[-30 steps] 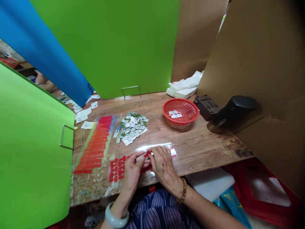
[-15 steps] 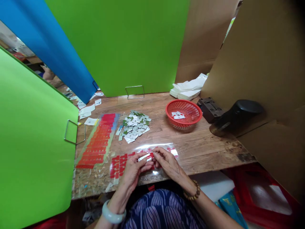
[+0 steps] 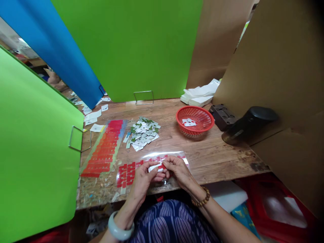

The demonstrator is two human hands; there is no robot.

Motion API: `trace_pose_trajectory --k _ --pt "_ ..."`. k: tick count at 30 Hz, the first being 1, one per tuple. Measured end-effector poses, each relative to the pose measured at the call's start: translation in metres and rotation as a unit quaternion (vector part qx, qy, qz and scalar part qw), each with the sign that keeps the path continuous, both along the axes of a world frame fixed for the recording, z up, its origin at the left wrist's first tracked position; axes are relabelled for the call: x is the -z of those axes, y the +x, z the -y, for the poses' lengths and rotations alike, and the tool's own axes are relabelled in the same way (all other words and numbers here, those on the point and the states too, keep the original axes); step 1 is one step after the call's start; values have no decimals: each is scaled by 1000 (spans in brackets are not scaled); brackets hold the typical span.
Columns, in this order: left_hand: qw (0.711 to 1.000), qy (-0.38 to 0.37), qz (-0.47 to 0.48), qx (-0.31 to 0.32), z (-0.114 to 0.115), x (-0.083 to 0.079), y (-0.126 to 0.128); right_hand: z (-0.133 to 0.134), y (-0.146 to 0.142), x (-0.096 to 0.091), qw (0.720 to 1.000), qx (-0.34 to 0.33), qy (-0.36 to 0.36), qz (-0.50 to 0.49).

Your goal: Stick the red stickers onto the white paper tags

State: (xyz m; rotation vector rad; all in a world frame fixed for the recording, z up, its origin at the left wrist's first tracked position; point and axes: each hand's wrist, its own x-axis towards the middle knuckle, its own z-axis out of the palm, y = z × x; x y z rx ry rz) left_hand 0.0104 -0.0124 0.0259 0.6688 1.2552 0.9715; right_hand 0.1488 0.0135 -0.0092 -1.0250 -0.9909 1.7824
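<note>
Low over the front of the table, my left hand (image 3: 141,178) grips a small white card (image 3: 155,167) between thumb and fingers. A red piece (image 3: 162,166) covers the card's right end, and my right hand (image 3: 179,170) pinches there with thumb and forefinger. Beneath both hands lies a clear sheet with rows of red stickers (image 3: 131,172), partly hidden by them. Beyond it is a heap of small white and green cards (image 3: 143,133). A red plastic basket (image 3: 209,126) at the right holds a few white cards with red ends.
Left of the heap lies a strip of red and orange sticker pieces (image 3: 105,148). A dark metal block (image 3: 222,116) and a black cylindrical object (image 3: 249,125) stand at the right. White papers (image 3: 199,94) are stacked at the back. Green panels (image 3: 126,50) and cardboard (image 3: 275,84) enclose the table.
Both hands stay close together over the sheet. My right fingers have shifted slightly at the card's red end, and the card is turned a little.
</note>
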Motion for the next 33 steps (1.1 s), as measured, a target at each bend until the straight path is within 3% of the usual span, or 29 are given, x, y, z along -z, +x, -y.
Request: trace_pose_trajectory --k 3,9,15,18,21,22,24,26,28,29,31,33 --pt "1000 -2 4 -4 -2 0 0 0 2 1 1000 -10 -4 -18" --pt "1000 3 -7 2 -2 -2 2 -1 6 -6 998 -38 44 40" --pt "1000 4 -13 4 -5 2 4 -5 5 -3 999 -32 23 36" --pt "999 43 -9 -15 -7 7 1 -23 18 -9 999 44 -20 -22" --pt "985 129 -106 -34 -4 18 -6 -48 38 -26 972 194 -28 -132" --pt "974 164 -154 -30 -2 24 -8 -56 42 -32 961 226 -22 -156" --pt "927 237 -292 12 2 38 -13 -69 44 -39 965 219 -14 -146" --pt "853 310 -415 61 6 54 -16 -80 36 -38 986 155 11 -61" --pt "783 368 -490 103 9 68 -17 -93 20 -32 987 84 95 95" --pt "754 393 -515 113 9 73 -17 -102 10 -28 968 52 161 188" --pt "713 425 -543 127 10 80 -18 -123 -10 -22 880 2 305 364" --pt "690 443 -556 137 9 84 -19 -148 -32 -19 833 -27 360 420"
